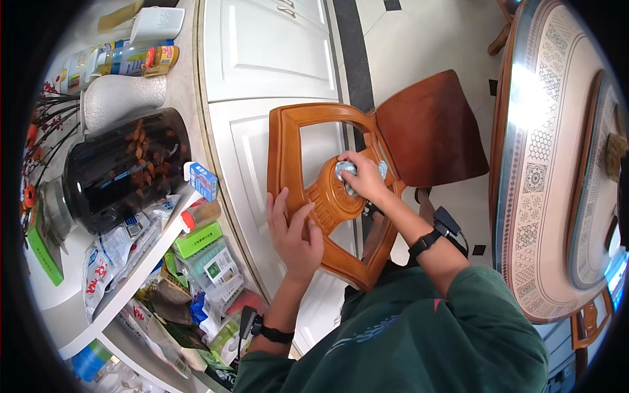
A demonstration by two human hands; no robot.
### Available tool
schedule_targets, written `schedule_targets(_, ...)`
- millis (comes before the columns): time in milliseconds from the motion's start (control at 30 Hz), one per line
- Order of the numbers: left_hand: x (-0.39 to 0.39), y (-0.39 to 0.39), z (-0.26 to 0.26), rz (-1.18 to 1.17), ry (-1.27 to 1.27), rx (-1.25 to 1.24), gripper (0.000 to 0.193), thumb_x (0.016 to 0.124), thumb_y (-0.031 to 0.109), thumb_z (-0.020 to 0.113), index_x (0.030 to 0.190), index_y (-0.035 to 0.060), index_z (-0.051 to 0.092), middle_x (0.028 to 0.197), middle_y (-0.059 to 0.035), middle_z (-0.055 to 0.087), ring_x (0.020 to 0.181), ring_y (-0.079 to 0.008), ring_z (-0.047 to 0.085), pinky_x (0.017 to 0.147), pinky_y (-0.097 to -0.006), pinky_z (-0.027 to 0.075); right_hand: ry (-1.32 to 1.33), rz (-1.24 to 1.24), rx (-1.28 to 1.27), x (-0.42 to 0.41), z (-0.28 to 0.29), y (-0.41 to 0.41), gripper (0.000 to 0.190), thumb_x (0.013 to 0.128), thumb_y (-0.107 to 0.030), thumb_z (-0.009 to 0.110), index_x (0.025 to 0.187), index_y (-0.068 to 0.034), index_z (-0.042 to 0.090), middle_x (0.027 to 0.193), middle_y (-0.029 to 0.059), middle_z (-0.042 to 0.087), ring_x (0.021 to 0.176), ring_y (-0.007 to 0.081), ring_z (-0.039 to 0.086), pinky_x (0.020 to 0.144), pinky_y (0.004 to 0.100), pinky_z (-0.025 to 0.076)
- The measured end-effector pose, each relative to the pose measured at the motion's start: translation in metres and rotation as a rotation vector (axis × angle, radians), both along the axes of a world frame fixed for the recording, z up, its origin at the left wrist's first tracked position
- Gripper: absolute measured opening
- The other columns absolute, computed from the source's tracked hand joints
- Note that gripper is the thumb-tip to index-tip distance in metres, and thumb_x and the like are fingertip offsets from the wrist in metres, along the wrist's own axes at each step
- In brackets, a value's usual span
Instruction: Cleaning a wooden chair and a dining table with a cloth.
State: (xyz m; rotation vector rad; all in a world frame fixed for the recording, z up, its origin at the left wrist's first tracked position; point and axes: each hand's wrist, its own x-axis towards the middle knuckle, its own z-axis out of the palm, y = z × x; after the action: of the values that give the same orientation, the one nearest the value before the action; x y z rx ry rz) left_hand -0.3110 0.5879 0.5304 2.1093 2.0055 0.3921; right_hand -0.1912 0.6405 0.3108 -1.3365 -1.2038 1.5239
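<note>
A wooden chair's carved backrest (285, 147) stands in front of me, its dark seat (432, 130) beyond it. My right hand (362, 177) grips a bunched blue-and-white cloth (346, 172) and presses it on the round carved medallion (339, 211) in the middle of the backrest. Part of the cloth shows past the hand, over the openwork. My left hand (297, 238) rests with spread fingers on the top rail and the fluted part beside the medallion, holding nothing.
White cabinet doors (272, 54) stand close behind the chair. On the left, a counter and shelf (132, 275) carry a dark glossy container (128, 169), a white crackled vase (123, 100), jars and packages. An oval patterned table (535, 182) stands on the right.
</note>
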Motion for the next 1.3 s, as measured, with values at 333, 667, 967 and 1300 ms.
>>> schedule_targets(333, 0.002, 0.001, 0.003, -0.01, 0.085, -0.02, 0.032, 0.079, -0.006, 0.065, 0.106, 0.0086, 0.073, 0.142, -0.015, 0.054, 0.147, -0.047, 0.034, 0.119, -0.0538, 0.033, -0.016, 0.092, -0.005, -0.002, 0.015, 0.007, 0.015, 0.082, -0.01, 0.073, 0.09, 0.003, 0.072, 0.086, 0.0233, 0.07, 0.079, 0.0392, 0.068, 0.072, 0.0429, 0.054)
schedule_targets(667, 0.003, 0.0, -0.001, 0.009, 0.066, -0.013, 0.031, 0.079, -0.003, 0.067, 0.105, 0.011, 0.074, 0.139, -0.0125, 0.056, 0.145, -0.0466, 0.037, 0.117, -0.0526, 0.035, 0.192, -0.014, -0.481, -0.02, -0.014, 0.007, 0.021, 0.072, -0.015, 0.077, 0.078, 0.003, 0.068, 0.07, 0.0132, 0.068, 0.066, 0.0224, 0.067, 0.066, 0.0373, 0.052)
schedule_targets(967, 0.004, 0.001, 0.002, -0.003, 0.086, -0.024, 0.031, 0.078, -0.003, 0.068, 0.104, 0.0119, 0.074, 0.138, -0.0123, 0.056, 0.145, -0.047, 0.037, 0.115, -0.0523, 0.038, 0.157, -0.047, -0.505, -0.021, -0.01, 0.003, 0.019, 0.071, -0.014, 0.076, 0.073, 0.003, 0.069, 0.068, 0.014, 0.068, 0.064, 0.02, 0.066, 0.063, 0.0365, 0.051)
schedule_targets(1300, 0.002, 0.0, 0.002, -0.005, 0.087, -0.021, 0.03, 0.077, -0.003, 0.068, 0.102, 0.0114, 0.074, 0.137, -0.0132, 0.056, 0.144, -0.0469, 0.037, 0.117, -0.0534, 0.035, 0.211, -0.05, -0.547, -0.025, -0.002, -0.006, 0.02, 0.074, -0.017, 0.074, 0.073, 0.003, 0.069, 0.065, 0.014, 0.067, 0.063, 0.023, 0.066, 0.063, 0.0389, 0.051)
